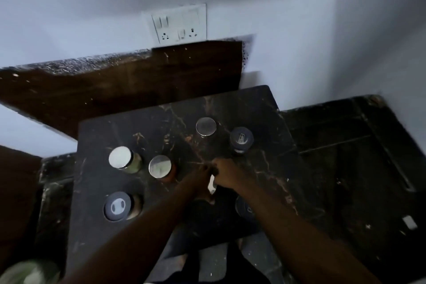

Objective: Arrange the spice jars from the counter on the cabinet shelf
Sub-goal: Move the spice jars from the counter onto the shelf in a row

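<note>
Both of my hands are meeting over the middle of the dark marble table [272, 168], knuckles almost touching. My left hand [201, 178] is curling its fingers down around something below it, and my right hand [227, 174] is pinching or bracing at the same spot; a small pale thing [211, 185] is showing in the gap between them, but I cannot tell what it is or whether either hand is truly gripping it, because the picture is blurring there.

Working outward, the jars are all standing upright, so their long axes are pointing straight up at me and I am seeing mostly lids. Nearest is the silver-lidded jar [160, 166], just to the left of my left hand, which I judge the handier one for it. Further left the second silver-lidded jar [121, 157] is standing beside it, and the dark-lidded jar [118, 206] is sitting nearer the front-left edge. Beyond my right hand, toward the wall, the far silver-lidded jar [205, 126] and the far dark-lidded jar [241, 139] are standing close together. Another dark lid [244, 206] is peeking out beside my right forearm.

No cabinet shelf is showing that I can be sure of; the brown panel [129, 85] behind the table may belong to it
</note>
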Tool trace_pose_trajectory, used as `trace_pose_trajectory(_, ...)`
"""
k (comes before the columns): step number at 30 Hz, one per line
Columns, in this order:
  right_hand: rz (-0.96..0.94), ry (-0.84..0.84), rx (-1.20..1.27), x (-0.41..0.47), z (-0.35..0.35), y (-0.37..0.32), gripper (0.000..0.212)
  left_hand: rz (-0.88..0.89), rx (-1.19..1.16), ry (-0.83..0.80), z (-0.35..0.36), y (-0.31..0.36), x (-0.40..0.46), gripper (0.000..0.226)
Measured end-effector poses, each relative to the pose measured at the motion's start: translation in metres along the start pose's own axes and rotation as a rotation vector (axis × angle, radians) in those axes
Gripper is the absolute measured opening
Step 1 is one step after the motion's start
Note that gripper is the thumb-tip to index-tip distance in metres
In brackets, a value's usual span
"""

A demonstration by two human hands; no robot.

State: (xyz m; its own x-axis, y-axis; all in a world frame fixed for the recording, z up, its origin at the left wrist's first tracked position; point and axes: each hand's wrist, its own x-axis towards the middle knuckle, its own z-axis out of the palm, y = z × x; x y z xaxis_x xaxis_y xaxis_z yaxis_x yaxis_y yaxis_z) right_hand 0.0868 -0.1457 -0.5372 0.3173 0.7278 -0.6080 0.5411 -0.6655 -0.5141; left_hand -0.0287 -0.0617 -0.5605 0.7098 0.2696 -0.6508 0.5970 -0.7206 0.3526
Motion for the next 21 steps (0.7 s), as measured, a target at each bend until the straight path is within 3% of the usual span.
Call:
trace_pose_trajectory(3,-0.037,0.017,-0.066,-0.006,0.018,0.012,0.073,0.027,0.013,0.13,0.019,0.0,0.001,0.089)
trace_pose_trajectory(7,-0.176,0.203,-0.112,-0.015,0.011,0.018,0.085,0.022,-0.221,0.295,-0.005,0.003,0.001,0.093)
trace_pose_trajectory(10,-0.25,0.131,0.166,-0.015,-0.006,0.014,0.094,0.049,-0.382,0.375,-0.037,0.003,-0.004,0.094)
trace_pose_trajectory(12,-0.315,0.19,0.231,-0.013,-0.021,0.005,0.103,0.118,-0.481,0.448,-0.062,0.004,-0.012,0.095)
trace_pose_trajectory(16,-0.379,0.421,0.26,-0.019,-0.059,-0.023,0.098,0.24,-0.606,0.677,-0.112,0.013,-0.039,0.087)
trace_pose_trajectory(19,-0.431,0.521,0.412,-0.035,-0.099,-0.054,0.099,0.359,-0.819,0.8,-0.152,0.024,-0.068,0.083)
trace_pose_trajectory(21,-0.51,0.568,0.477,-0.055,-0.128,-0.08,0.095,0.492,-0.926,0.859,-0.178,0.031,-0.093,0.064)
